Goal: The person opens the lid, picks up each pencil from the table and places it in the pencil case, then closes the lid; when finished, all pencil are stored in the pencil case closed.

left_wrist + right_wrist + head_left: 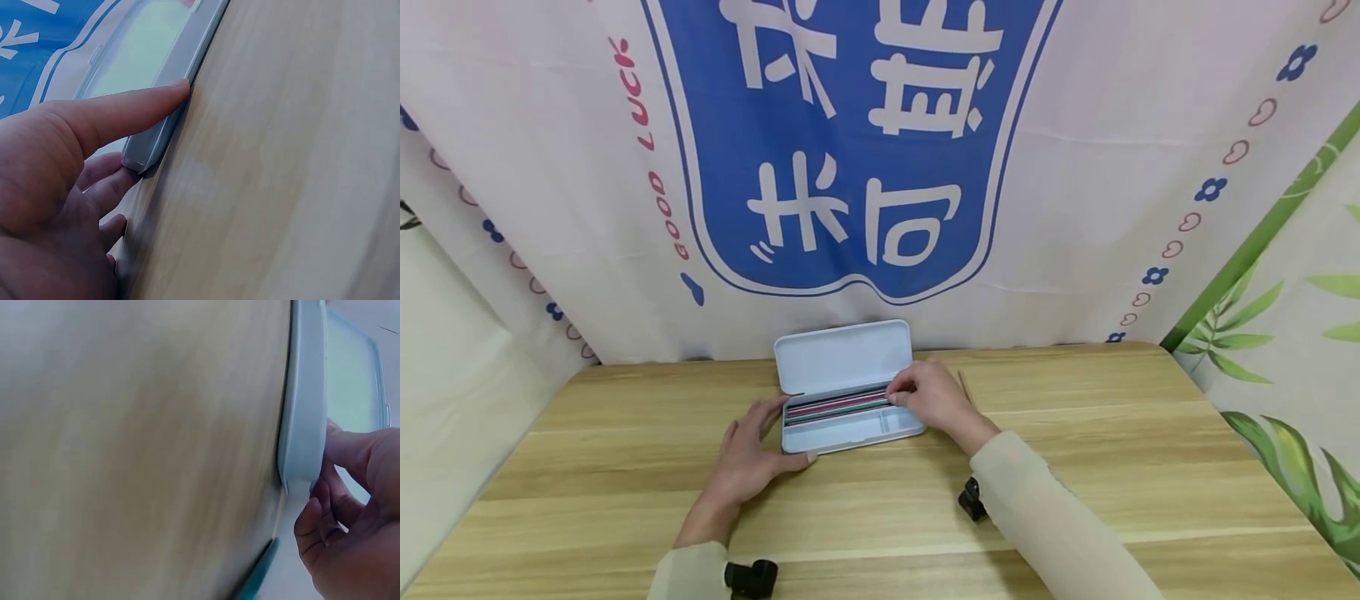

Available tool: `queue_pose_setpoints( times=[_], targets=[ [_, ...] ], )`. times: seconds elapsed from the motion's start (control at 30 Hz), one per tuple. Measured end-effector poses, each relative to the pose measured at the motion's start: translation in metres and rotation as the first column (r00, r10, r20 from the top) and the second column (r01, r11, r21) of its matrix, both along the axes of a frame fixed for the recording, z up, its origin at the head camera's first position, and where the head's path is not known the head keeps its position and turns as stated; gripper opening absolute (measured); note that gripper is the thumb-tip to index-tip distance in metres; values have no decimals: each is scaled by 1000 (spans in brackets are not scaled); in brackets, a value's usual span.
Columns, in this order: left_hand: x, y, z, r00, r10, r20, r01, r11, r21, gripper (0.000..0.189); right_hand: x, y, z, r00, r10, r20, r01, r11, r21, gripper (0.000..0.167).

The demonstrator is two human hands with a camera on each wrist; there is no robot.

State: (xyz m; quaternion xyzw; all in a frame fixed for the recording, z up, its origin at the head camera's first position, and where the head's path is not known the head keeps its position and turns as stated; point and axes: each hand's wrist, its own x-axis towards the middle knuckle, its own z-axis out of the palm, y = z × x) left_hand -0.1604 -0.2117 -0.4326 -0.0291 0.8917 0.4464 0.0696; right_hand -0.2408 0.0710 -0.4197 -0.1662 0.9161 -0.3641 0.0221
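A light blue pencil case lies with its lid raised at the back of the table. Several coloured pencils lie side by side in its rear compartment. My left hand grips the case's left end, thumb along the front edge and fingers around the corner. Over the right end, my right hand has thumb and index finger pinched at a pencil among the others; its fingertips partly cover the pencil ends. In the right wrist view, the thumb and fingers of my right hand reach over the case's end.
A thin pencil lies on the wooden table just right of the case; a teal stick-like thing shows there in the right wrist view. A printed white and blue cloth hangs behind the table's far edge.
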Motion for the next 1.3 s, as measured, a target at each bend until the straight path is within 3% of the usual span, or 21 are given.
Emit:
queue_pose_setpoints(
  times=[0.47,0.8,0.93,1.1,1.3],
  targets=[
    [-2,4,-2,1000,-1,-6,1,1000,-7,106,3,4,5,1000,13,3,-13,1000,-26,8],
    [-1,4,-1,1000,-6,-20,5,1000,-13,105,20,41,37,1000,9,1,-9,999,-35,12],
    [0,2,-1,1000,-3,-22,3,1000,-15,105,35,60,43,995,-57,87,67,991,-120,12],
    [0,0,-1,1000,-7,-24,6,1000,-24,106,49,78,41,960,-133,246,194,950,-246,15],
    [0,0,-1,1000,-13,-12,12,1000,-21,107,57,95,34,941,-153,301,243,926,-289,21]
  ],
)
